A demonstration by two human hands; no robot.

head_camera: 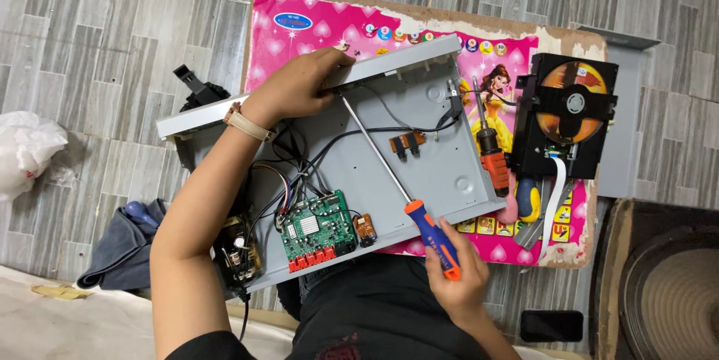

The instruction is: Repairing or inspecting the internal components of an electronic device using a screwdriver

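- A white crumpled bag point(26, 152) lies at the far left on the grey plank floor point(97, 30); below it a dark grey cloth point(123, 249) sits bunched, well apart from the work.
- The left hand point(299, 84) closes over the far rim of the open grey metal chassis point(442, 143), thumb under the edge, steadying it; a tan wristwatch strap point(246, 123) circles the wrist.
- Inside the chassis a green circuit board point(318, 227) sits at the near edge with black wires running off it; a small brown board point(407, 143) lies near the middle.
- The right hand point(453, 277) grips the orange-and-blue handle of a long screwdriver point(389, 173); its shaft slants up to the far rim, tip just beside the left fingers.
- To do this well, I judge the tip should seat square in the screw head, the left hand keep the case from sliding, and the shaft stay clear of the wires.
- Under the chassis lies a pink board point(299, 26) printed with hearts, a blue oval label at its upper left, a row of round coloured badges and a cartoon figure in a yellow dress.
- A second screwdriver point(490, 154) rests on it; further right sits a black disc drive point(573, 116).
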